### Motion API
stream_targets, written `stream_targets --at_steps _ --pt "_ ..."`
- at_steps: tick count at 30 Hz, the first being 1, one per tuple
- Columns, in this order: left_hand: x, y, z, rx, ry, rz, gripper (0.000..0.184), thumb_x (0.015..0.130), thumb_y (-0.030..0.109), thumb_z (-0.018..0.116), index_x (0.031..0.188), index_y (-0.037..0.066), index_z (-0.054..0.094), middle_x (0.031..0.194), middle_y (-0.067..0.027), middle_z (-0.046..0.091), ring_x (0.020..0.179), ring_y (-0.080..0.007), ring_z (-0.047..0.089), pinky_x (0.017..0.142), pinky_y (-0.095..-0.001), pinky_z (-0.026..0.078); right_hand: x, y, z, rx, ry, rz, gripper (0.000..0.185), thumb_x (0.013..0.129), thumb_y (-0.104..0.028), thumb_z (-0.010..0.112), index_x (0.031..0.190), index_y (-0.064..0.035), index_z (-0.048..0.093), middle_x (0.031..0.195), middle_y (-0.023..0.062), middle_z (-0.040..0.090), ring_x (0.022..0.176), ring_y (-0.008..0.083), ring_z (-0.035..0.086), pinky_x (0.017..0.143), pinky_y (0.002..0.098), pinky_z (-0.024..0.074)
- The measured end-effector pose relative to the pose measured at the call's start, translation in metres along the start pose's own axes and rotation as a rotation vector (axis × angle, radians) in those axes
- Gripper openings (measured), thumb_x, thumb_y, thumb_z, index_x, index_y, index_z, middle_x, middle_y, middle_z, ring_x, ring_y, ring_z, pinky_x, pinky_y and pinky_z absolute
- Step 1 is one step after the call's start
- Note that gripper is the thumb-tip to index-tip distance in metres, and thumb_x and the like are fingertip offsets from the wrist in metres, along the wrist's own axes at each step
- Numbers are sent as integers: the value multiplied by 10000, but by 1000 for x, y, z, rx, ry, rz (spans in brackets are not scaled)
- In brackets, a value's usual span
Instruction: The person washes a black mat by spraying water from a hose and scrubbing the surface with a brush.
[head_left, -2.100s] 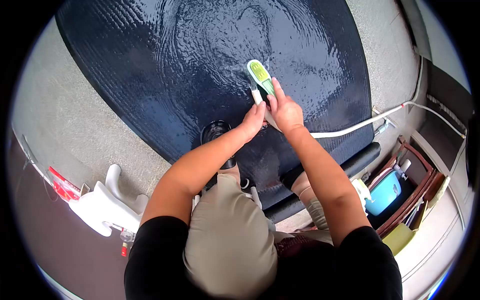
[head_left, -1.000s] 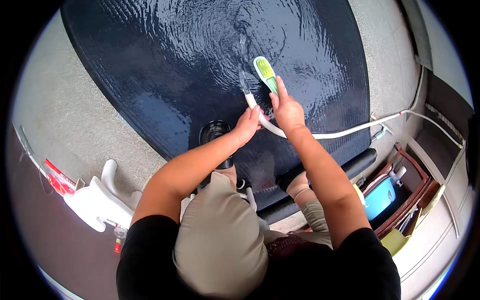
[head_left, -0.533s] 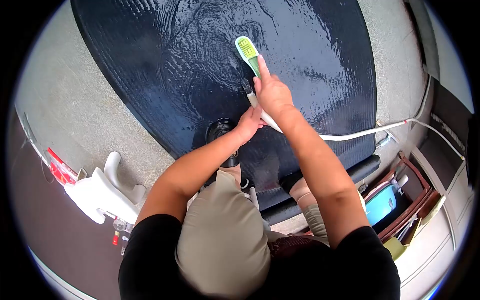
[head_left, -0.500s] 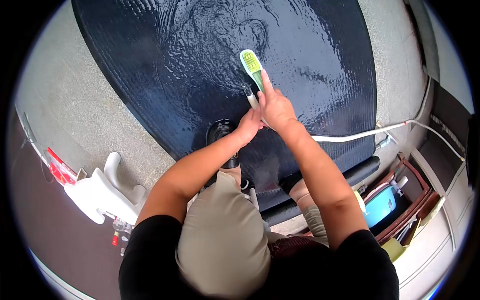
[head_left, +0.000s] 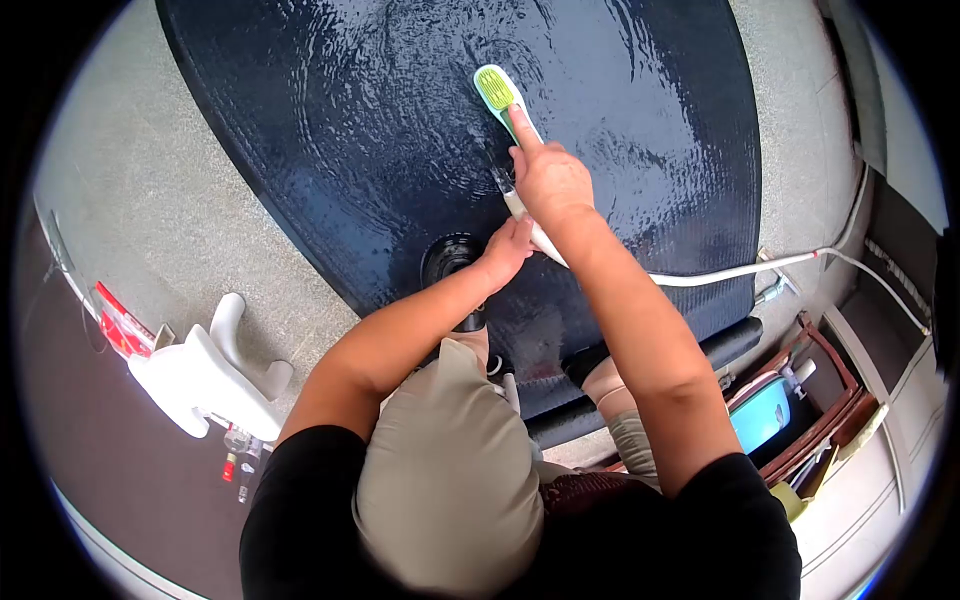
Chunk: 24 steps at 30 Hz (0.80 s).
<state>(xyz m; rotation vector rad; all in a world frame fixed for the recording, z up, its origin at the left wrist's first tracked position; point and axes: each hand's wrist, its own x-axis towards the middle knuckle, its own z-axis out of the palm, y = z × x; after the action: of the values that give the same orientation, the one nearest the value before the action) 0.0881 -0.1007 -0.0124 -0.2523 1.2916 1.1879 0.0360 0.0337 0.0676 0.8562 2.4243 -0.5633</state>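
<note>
My right hand (head_left: 553, 182) is closed round the handle of a green and white scrubbing brush (head_left: 495, 90), its index finger stretched along the neck. The brush head lies over a wet black ribbed mat (head_left: 400, 130); whether its bristles touch the mat is hidden. My left hand (head_left: 508, 250) grips a white hose (head_left: 541, 240) near its end, just below and left of the right hand. Water runs from the hose tip onto the mat, where ripples spread.
The hose trails right across the mat to the metal tap fitting (head_left: 772, 290). At left stands a white plastic chair (head_left: 205, 375) beside a red packet (head_left: 122, 322). A brown rack (head_left: 850, 385) with a blue basin (head_left: 762, 412) is at lower right. My shoes rest on the mat.
My right hand has pushed the brush forward, up the view and slightly left. The gap between my hands has widened, showing more of the hose. My left hand stays nearly in place.
</note>
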Motion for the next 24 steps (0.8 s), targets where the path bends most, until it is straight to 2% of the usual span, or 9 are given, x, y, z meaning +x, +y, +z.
stream_targets --at_steps 4,7,10,12,14,16,17,20,24 --pt "6 -9 -4 51 -38 34 426 1020 391 329 1138 26 514 1017 -94 640 877 -161 625 783 -314 475 -90 54 31 -138 -108 -1 579 929 -285 547 1462 -330 325 794 194 607 629 350 648 586 451 539" --pt "-10 -12 -4 55 -84 -38 436 1026 404 308 1186 46 497 1045 -80 622 930 -169 617 822 -314 473 -83 56 30 -203 -31 -75 587 923 -278 556 1460 -335 327 778 178 602 580 327 642 538 439 535" --pt "-9 -9 -4 71 -82 -88 444 1029 412 304 1238 59 475 1091 -78 605 963 -181 613 852 -316 474 -21 17 5 -116 14 -87 522 947 -259 509 1444 -298 355 827 182 609 722 361 651 683 445 541" --pt "-12 -6 -6 103 -108 -58 461 1023 428 318 1261 62 466 1125 -75 596 998 -170 597 858 -320 469 13 -5 -4 -64 85 -111 504 949 -251 500 1435 -277 368 856 190 621 723 353 648 674 447 535" --pt "-9 -11 -10 94 -113 -37 463 1021 427 330 1281 65 458 1144 -76 590 1009 -165 591 862 -320 468 3 -7 4 -41 106 -95 525 943 -251 511 1444 -279 357 839 191 618 705 356 645 667 449 535" --pt "-4 -18 -10 215 -89 -50 460 1022 418 336 1296 67 453 1135 -80 595 982 -171 606 854 -317 471 -32 10 19 -107 1 -65 559 934 -255 526 1459 -282 335 827 196 614 690 359 643 667 447 537" --pt "-6 -18 -12 176 -105 5 436 1024 398 337 1260 56 469 1117 -78 607 946 -176 624 842 -319 479 -56 21 21 -120 -56 -44 571 931 -257 531 1463 -284 326 808 194 611 688 359 643 666 447 537" --pt "-3 -20 -14 97 -135 -41 427 1025 392 338 1215 37 480 1094 -76 614 921 -167 631 840 -319 483 -87 43 34 -118 -130 -14 587 927 -259 536 1470 -281 314 778 196 609 696 366 646 674 455 534" --pt "-9 -2 -4 50 -65 25 420 1012 360 361 1125 -14 513 1003 -111 651 856 -167 654 744 -294 509 -40 28 14 -21 -72 -67 596 928 -262 529 1476 -262 297 804 212 634 746 379 651 716 466 521"
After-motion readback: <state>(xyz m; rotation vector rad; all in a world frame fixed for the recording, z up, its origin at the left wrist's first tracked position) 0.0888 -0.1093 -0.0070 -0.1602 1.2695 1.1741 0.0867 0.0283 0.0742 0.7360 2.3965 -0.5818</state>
